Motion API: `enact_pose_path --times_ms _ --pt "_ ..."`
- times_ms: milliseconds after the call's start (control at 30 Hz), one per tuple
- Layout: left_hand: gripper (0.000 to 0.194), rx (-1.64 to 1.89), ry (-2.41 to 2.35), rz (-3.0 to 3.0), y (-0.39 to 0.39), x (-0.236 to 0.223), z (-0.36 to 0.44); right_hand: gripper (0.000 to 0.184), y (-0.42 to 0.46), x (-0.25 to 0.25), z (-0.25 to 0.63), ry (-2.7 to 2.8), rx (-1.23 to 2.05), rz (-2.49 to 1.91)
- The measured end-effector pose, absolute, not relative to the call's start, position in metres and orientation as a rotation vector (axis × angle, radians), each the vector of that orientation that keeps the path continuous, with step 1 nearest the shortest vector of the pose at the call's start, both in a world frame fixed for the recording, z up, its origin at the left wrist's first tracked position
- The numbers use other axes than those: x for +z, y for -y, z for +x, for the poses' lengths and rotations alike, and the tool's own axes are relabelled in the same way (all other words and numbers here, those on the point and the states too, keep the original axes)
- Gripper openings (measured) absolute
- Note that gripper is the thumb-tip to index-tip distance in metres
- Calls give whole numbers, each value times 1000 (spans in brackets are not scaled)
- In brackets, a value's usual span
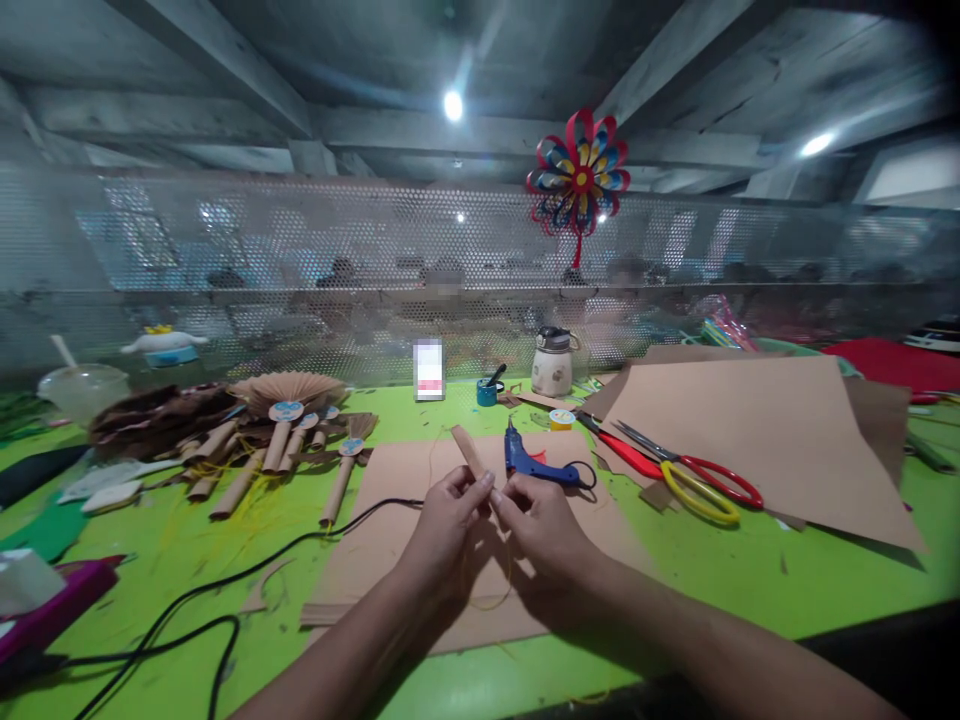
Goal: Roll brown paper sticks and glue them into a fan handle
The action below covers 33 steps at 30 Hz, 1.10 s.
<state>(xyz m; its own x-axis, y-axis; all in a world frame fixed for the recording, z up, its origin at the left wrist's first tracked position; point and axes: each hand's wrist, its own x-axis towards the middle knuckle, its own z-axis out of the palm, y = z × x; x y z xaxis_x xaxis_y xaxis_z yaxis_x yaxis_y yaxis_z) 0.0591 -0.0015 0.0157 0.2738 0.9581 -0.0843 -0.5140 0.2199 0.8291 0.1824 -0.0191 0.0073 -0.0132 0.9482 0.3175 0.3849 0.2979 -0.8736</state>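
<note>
My left hand (451, 512) pinches a folded strip of brown paper (466, 450) between thumb and fingertips. The strip's upper end sticks up and away from me. My right hand (538, 515) is closed at the strip's lower end, its thumb close to the left one. A thin yellow thread (495, 606) hangs in a loop below the hands. Beneath them lies a brown paper sheet (390, 560). Just beyond my right hand a blue glue gun (536, 462) rests on its side, touched by neither hand as far as I can see.
Paper fans with rolled handles (277, 440) lie at the left, near a black cable (262, 565). Scissors with red and yellow handles (697, 490) rest beside large brown sheets (750, 430) at the right. Behind stand a phone (429, 370), a blue tape roll (487, 392) and a bottle (553, 365).
</note>
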Motion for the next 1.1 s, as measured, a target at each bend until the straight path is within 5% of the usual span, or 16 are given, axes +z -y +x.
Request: enact_pose_path --times_ms 1100 --pt "25 1159 -680 795 -15 8 48 26 21 -2 185 1593 976 -1118"
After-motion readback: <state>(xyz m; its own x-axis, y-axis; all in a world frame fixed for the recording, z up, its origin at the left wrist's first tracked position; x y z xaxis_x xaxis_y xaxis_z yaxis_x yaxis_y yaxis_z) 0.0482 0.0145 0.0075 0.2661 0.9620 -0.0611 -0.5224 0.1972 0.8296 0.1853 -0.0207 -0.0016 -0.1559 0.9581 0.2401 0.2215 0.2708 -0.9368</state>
